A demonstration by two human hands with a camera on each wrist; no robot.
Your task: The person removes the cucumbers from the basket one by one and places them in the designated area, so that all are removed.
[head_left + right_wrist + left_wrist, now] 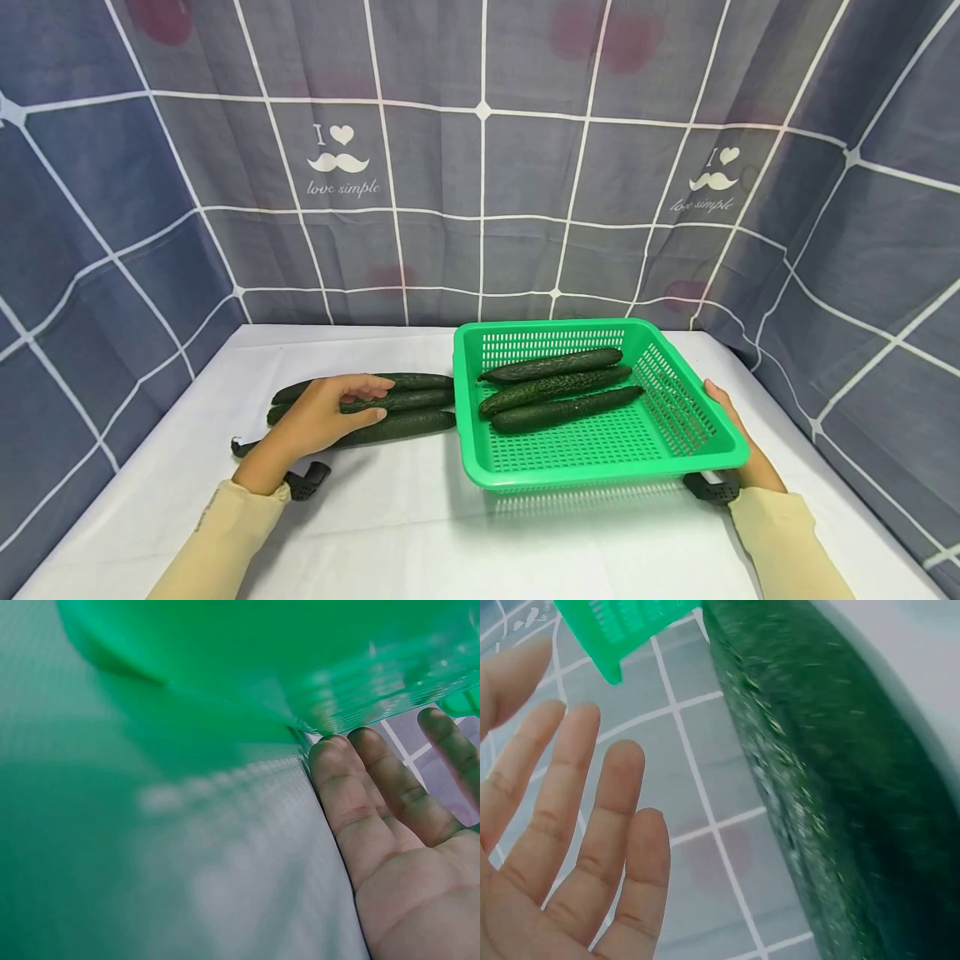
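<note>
A green plastic basket point(540, 327) sits on a white table and holds three dark cucumbers point(558, 389) side by side. Three more cucumbers point(416, 402) lie on the cloth just left of the basket. My left hand point(375, 398) lies over these, fingers stretched out. In the left wrist view the fingers point(577, 795) are straight and spread, apart from a cucumber point(840, 795) close beside them, with the basket point(622, 622) corner above. My right hand point(731, 425) rests against the basket's right side, thumb along the rim. Its straight fingers point(375, 787) sit under the basket point(262, 645) rim.
A white cloth point(390, 533) covers the table. Grey-blue checked curtains point(480, 208) close it in at the back and on both sides. Black wrist mounts point(307, 482) sit under both forearms.
</note>
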